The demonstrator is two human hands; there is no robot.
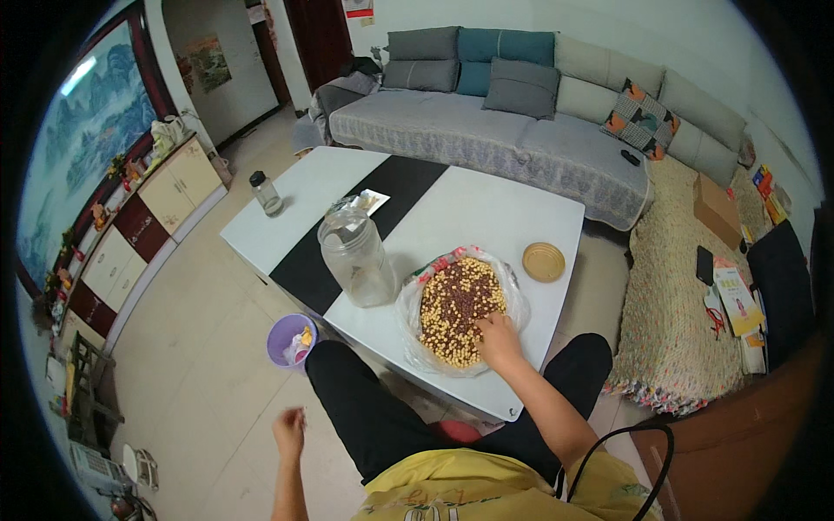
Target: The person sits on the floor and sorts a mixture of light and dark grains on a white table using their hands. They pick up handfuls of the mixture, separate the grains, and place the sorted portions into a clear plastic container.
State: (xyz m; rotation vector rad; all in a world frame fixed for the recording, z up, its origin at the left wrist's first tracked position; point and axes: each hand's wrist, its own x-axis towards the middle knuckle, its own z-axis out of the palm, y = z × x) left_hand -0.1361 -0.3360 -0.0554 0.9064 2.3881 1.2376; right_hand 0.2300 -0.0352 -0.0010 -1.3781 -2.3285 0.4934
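Observation:
A plastic bag (pixel 517 306) lies spread open on the white and black table, heaped with yellow and dark reddish-brown beans (pixel 460 308). My right hand (pixel 498 340) reaches to the near right side of the heap, its fingers curled together against the beans; what they pinch is too small to make out. Off the table's near left side, above the floor, my left hand (pixel 289 431) hangs with its fingers closed, and their contents cannot be told. Left of the bag stands a large clear plastic jar (pixel 360 265) without a lid. A round gold lid (pixel 544 261) rests right of the bag.
A purple bin (pixel 291 339) with some waste stands on the floor by my left knee. On the table (pixel 512 204) are a small glass bottle (pixel 267 194) with a dark cap and a flat packet (pixel 369 201). A grey sofa (pixel 460 126) runs behind.

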